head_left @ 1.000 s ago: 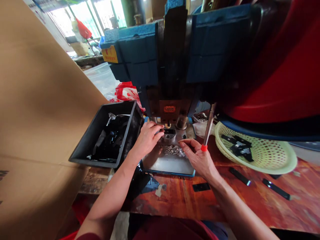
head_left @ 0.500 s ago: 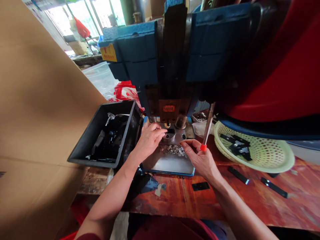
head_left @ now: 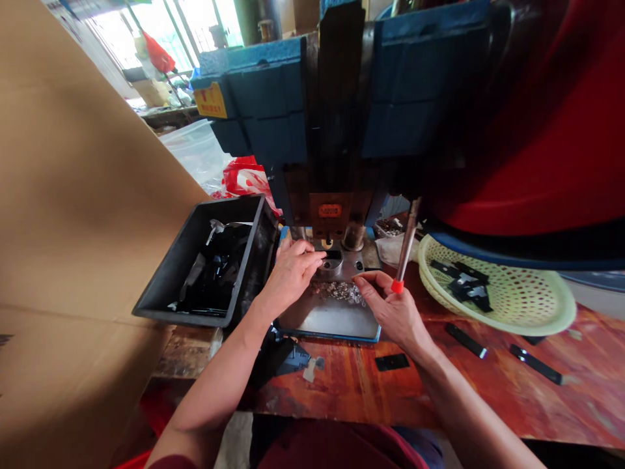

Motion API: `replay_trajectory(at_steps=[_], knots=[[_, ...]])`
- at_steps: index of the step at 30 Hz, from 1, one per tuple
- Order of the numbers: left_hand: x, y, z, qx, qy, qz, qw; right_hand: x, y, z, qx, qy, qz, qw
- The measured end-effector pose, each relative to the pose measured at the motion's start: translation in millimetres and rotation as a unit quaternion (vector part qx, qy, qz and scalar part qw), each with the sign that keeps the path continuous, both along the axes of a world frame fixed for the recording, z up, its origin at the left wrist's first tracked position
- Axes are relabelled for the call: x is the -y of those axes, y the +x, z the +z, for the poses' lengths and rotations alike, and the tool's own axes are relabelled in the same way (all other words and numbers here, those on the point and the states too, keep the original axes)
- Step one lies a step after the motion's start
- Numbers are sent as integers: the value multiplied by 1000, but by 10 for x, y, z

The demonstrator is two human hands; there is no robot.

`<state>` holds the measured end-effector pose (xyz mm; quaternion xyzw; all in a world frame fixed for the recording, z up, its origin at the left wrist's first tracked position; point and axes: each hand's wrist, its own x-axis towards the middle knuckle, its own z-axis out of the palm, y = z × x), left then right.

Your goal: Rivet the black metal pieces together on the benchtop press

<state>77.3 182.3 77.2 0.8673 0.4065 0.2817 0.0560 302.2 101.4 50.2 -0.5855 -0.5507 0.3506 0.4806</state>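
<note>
Under the ram of the blue press [head_left: 342, 104], the left hand [head_left: 291, 270] has its fingertips bunched together on a small dark part [head_left: 333, 255] seated in the metal die block [head_left: 342, 264]; whether the part is truly pinched or only pressed in place I cannot tell, since the fingers cover its near end. Just right of that grip, the right hand [head_left: 390, 309] rests with thumb and forefinger closed at the edge of a heap of small silver rivets [head_left: 339, 292] on the steel bed plate [head_left: 332, 319]; what lies between the fingertips is too small to see. Beyond the right knuckles stands a rod with a red tip [head_left: 401, 260].

Judging by its look, the dark part is thin, stiff and light, likely smooth plastic or coated metal, so it wants a fingertip hold by its long edges, clear of the punch. Rivets that small look slippery and apt to roll; one is best picked singly by the head.

Left of the left wrist sits a black bin [head_left: 209, 267] of similar dark pieces; right of the right hand, a pale green basket [head_left: 517, 303] holds more.
</note>
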Motion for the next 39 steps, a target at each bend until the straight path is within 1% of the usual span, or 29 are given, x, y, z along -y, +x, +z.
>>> replay_trajectory(at_steps=[5, 10, 18, 22, 27, 34, 36, 39], knots=[[12, 10, 15, -20, -5, 8, 1000, -4, 3, -35, 7, 1, 3, 1000], [19, 9, 34, -28, -8, 10, 1000, 3, 13, -13, 7, -6, 2, 1000], [38, 5, 119, -56, -10, 18, 998, 6, 27, 2, 19, 2, -3, 1000], [52, -12, 109, -45, -6, 18, 999, 13, 62, -11, 19, -3, -15, 1000], [65, -14, 87, -56, -2, 17, 998, 6, 89, -22, 23, -6, -24, 999], [54, 12, 116, -77, 5, 16, 997, 11, 80, -18, 25, -10, -24, 999], [54, 6, 110, -63, -1, 16, 998, 12, 96, -6, 31, -9, -25, 999], [80, -49, 80, 7, -9, 29, 1000, 13, 163, 17, 35, -1, -44, 998]])
